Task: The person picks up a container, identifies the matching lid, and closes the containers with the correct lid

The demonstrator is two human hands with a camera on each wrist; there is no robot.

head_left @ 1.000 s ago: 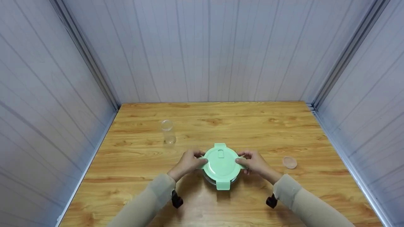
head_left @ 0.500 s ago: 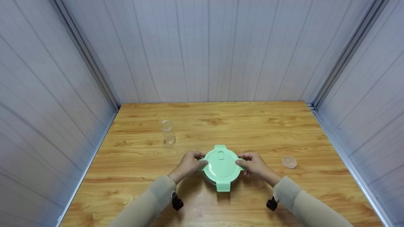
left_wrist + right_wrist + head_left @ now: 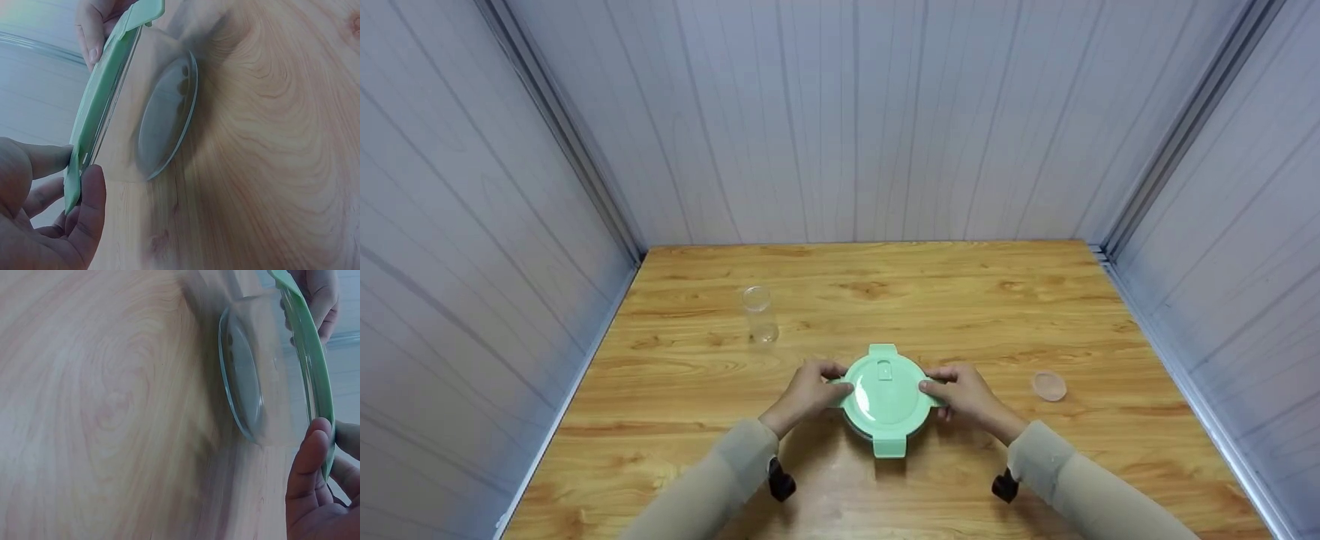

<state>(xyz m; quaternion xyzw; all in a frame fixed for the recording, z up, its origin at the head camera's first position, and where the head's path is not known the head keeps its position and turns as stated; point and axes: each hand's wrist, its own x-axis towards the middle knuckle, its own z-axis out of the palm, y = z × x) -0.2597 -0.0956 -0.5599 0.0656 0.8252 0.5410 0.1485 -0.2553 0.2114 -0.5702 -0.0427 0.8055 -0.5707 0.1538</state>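
Observation:
A round mint-green lid with clip flaps covers the top of a clear glass food container, its base on the wooden table. My left hand pinches the left flap, thumb above and fingers below, as the left wrist view shows. On the opposite side, my right hand holds the right flap the same way. The front flap sticks out towards me, and the back flap points at the rear wall. Both wrist views show the lid's edge right at the glass rim.
A clear cylindrical glass stands behind and left of the container. To the right lies a small, translucent round piece. Panelled walls enclose the wooden table at the back and both sides.
The lid has shifted slightly towards me, and less of the glass rim shows at its front. Both hands have kept their hold on the side flaps.

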